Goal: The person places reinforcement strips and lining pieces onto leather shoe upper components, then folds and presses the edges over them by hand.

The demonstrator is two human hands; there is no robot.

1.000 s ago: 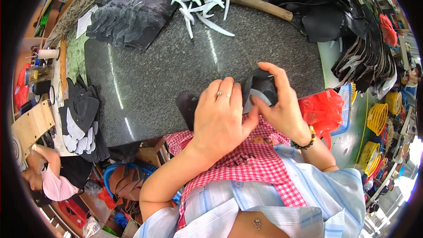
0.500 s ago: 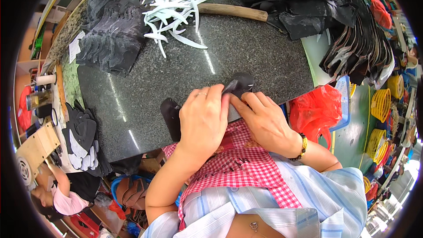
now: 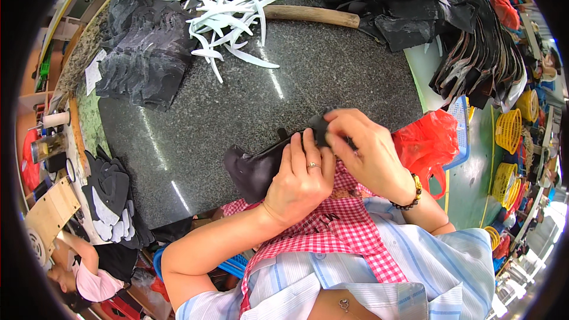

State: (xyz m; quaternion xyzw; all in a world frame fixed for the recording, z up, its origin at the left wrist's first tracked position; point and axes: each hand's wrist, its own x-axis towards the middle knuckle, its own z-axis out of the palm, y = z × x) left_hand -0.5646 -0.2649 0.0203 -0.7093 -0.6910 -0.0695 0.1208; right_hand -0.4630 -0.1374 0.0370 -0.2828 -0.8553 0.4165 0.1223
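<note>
- Far left, one spool [image 3: 56, 120] of white thread, one clear jar [image 3: 44, 149] and one pale wooden board [image 3: 52, 206]; below them, one co-worker in a pink top [image 3: 98, 284].
- Beside the table's left edge, one pile of dark cut pieces [image 3: 111, 186], several with pale faces; they overlap too much to count.
- Upper left, one white paper slip [image 3: 93, 73], next to one layered black stack [image 3: 145, 53] on the speckled dark stone table [image 3: 207, 118].
- Upper middle, one tangle of white curved strips [image 3: 233, 22], more than a dozen; overlaps prevent an exact count.
- Near the table's front edge, one soft black piece [image 3: 252, 172], its left end in plain sight, its middle covered by fingers.
- The left hand [image 3: 305, 172], wearing one ring, lies over that piece with fingers bent; its underside is hidden, so I cannot tell whether it grips.
- One wooden handle [image 3: 314, 16] runs right from the strips, which hide its left end.
- The right hand [image 3: 364, 151], with one beaded bracelet [image 3: 416, 192], pinches the piece's right end between thumb and fingers, slightly blurred.
- Right side: one heap of black sheets [image 3: 391, 0], one crumpled red bag [image 3: 427, 145] partly hiding one blue basket [image 3: 461, 127], one fanned black stack [image 3: 477, 62], and at least four yellow baskets [image 3: 508, 129].
</note>
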